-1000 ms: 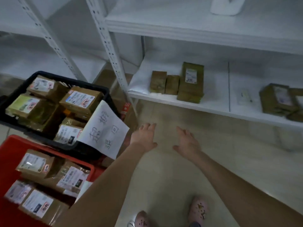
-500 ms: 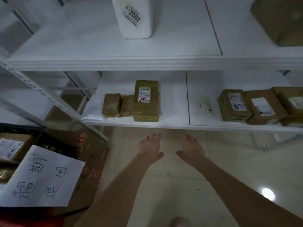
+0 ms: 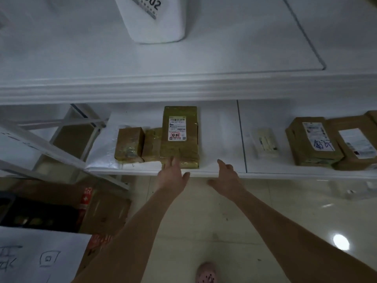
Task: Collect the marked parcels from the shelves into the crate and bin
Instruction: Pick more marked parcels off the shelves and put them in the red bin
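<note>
Setting: parcel storeroom or pickup depot. White steel shelves (image 3: 183, 86) hold taped brown parcels (image 3: 180, 152) bearing printed shipping labels (image 3: 177, 128). White package (image 3: 163, 31) on the upper level carries a number ending 002. Handwritten sign (image 3: 40, 256) lower left. Tiled floor (image 3: 224, 221).

A white container (image 3: 155, 19) is standing at the far top centre, its label showing the digits "002" and running off the top edge. A white paper sheet (image 3: 40, 260) is occupying the near left corner, bearing dark handwritten characters. Just beyond it to the right, a brown cardboard box (image 3: 106, 213) is sitting on the floor, carrying a red printed strip (image 3: 85, 201) on its left side. The pale tiled floor (image 3: 255, 211) is spanning the near half and reflecting a bright light spot (image 3: 341, 242) at the near right.
</note>
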A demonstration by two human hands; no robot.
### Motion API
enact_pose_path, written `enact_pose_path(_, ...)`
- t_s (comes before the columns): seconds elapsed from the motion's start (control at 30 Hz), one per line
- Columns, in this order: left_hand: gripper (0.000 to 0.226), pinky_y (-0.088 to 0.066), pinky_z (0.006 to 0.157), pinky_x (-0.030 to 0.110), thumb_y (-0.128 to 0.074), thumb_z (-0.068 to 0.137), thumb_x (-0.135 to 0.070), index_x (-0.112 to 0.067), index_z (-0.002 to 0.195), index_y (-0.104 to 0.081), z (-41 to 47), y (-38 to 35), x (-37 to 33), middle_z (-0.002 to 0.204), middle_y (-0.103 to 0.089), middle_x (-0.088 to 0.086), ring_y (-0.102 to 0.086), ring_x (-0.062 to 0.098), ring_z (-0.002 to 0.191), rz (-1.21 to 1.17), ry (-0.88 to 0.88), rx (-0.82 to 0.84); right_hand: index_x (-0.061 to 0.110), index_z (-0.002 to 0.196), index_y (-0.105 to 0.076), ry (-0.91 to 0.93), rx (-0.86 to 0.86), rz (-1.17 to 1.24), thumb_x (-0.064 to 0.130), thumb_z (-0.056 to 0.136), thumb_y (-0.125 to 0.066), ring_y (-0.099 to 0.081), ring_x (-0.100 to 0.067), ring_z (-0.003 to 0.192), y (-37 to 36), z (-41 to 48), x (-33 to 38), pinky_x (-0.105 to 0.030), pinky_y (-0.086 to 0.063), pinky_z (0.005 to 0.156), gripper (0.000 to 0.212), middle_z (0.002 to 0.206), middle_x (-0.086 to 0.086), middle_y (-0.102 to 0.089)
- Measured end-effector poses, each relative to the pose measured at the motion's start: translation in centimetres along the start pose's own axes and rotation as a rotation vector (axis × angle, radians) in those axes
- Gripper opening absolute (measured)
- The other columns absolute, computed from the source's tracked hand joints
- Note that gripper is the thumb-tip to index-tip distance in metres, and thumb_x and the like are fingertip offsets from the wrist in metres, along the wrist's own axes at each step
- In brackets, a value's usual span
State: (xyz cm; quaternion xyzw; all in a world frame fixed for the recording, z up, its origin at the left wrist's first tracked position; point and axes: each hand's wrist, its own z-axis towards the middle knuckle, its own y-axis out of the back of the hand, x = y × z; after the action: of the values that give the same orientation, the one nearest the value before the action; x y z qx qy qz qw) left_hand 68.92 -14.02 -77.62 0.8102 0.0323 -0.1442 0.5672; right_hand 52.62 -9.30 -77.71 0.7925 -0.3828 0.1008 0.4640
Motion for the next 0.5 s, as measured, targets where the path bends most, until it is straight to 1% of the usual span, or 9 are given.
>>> enact_pose_path(0.07, 0.072, -0.042, 0.104, 0.043, -0.057, 0.092, -0.037, -0.01, 0.148, -0.021, 2.0, -0.9, 1.5, 0.148, -0.032, 0.011, -0.039, 0.029, 0.132, -0.124, 0.061, -0.058, 0.018, 0.153, -0.011, -0.003, 0.032, 0.09, 0.035, 0.087, -0.067, -0.034, -0.03, 0.136, -1.2, 2.6, 0.6, -0.038, -0.036, 0.107, 0.088, 0.151, -0.012, -0.026)
enact_pose_path(0.13, 0.083, -0.039, 0.106, 0.047, -0.06, 0.09, -0.038, -0.011, 0.151, -0.011, 4.1, -1.5, 2.9, 0.153, -0.026, 0.013, -0.035, 0.031, 0.136, -0.195, 0.114, -0.094, 0.018, 0.153, -0.012, -0.008, 0.085, 0.225, 0.034, 0.086, -0.069, -0.031, -0.027, 0.138, -2.5, 4.8, 1.1, -0.031, -0.033, 0.104, 0.089, 0.154, -0.01, -0.024)
enact_pose_path(0.2, 0.09, -0.037, 0.106, 0.05, -0.062, 0.089, -0.037, -0.012, 0.152, -0.004, 6.3, -1.7, 4.1, 0.156, -0.02, 0.014, -0.032, 0.033, 0.138, -0.273, 0.176, -0.102, 0.017, 0.151, -0.018, 0.001, 0.116, 0.342, 0.029, 0.085, -0.07, -0.034, -0.027, 0.136, -3.3, 6.8, 1.8, -0.026, -0.033, 0.097, 0.085, 0.151, -0.01, -0.027)
enact_pose_path(0.23, 0.091, -0.036, 0.106, 0.052, -0.063, 0.089, -0.037, -0.012, 0.152, -0.002, 7.5, -1.7, 4.4, 0.156, -0.018, 0.014, -0.032, 0.034, 0.138, -0.321, 0.21, -0.095, 0.017, 0.15, -0.022, 0.015, 0.112, 0.395, 0.026, 0.085, -0.071, -0.036, -0.027, 0.135, -3.5, 7.8, 2.0, -0.025, -0.034, 0.097, 0.082, 0.15, -0.011, -0.03)
enact_pose_path(0.3, 0.092, -0.038, 0.106, 0.054, -0.064, 0.088, -0.035, -0.011, 0.152, -0.002, 9.5, -2.0, 5.1, 0.156, -0.02, 0.014, -0.035, 0.036, 0.136, -0.387, 0.25, -0.078, 0.016, 0.148, -0.025, 0.041, 0.079, 0.472, 0.022, 0.084, -0.072, -0.038, -0.025, 0.133, -3.7, 9.4, 2.0, -0.023, -0.033, 0.097, 0.08, 0.148, -0.01, -0.034)
enact_pose_path(0.37, 0.089, -0.04, 0.105, 0.05, -0.064, 0.087, -0.031, -0.01, 0.152, -0.006, 10.6, -2.7, 5.1, 0.153, -0.025, 0.014, -0.039, 0.036, 0.133, -0.416, 0.257, -0.061, 0.015, 0.147, -0.029, 0.075, 0.067, 0.507, 0.017, 0.084, -0.071, -0.041, -0.019, 0.129, -3.7, 10.3, 1.9, -0.013, -0.028, 0.087, 0.076, 0.14, -0.005, -0.042)
enact_pose_path(0.4, 0.085, -0.041, 0.103, 0.048, -0.064, 0.087, -0.028, -0.009, 0.15, -0.01, 10.8, -3.0, 4.8, 0.15, -0.027, 0.014, -0.041, 0.036, 0.13, -0.424, 0.256, -0.056, 0.016, 0.145, -0.032, 0.092, 0.075, 0.525, 0.014, 0.084, -0.071, -0.044, -0.016, 0.125, -3.7, 10.5, 1.8, -0.011, -0.029, 0.084, 0.073, 0.132, -0.001, -0.046)
enact_pose_path(0.43, 0.081, -0.041, 0.1, 0.046, -0.063, 0.087, -0.026, -0.009, 0.149, -0.013, 10.8, -3.4, 4.3, 0.148, -0.028, 0.015, -0.042, 0.036, 0.128, -0.432, 0.257, -0.053, 0.018, 0.143, -0.036, 0.102, 0.083, 0.552, 0.013, 0.082, -0.073, -0.049, -0.013, 0.121, -3.9, 10.7, 1.6, -0.012, -0.034, 0.085, 0.071, 0.125, 0.005, -0.051)
enact_pose_path(0.5, 0.076, -0.041, 0.099, 0.043, -0.061, 0.088, -0.023, -0.008, 0.148, -0.018, 10.4, -4.1, 3.1, 0.145, -0.029, 0.016, -0.043, 0.036, 0.125, -0.44, 0.269, -0.051, 0.021, 0.138, -0.043, 0.09, 0.052, 0.599, 0.021, 0.078, -0.077, -0.058, -0.017, 0.116, -4.0, 10.9, 0.9, -0.022, -0.045, 0.089, 0.069, 0.121, 0.005, -0.061)
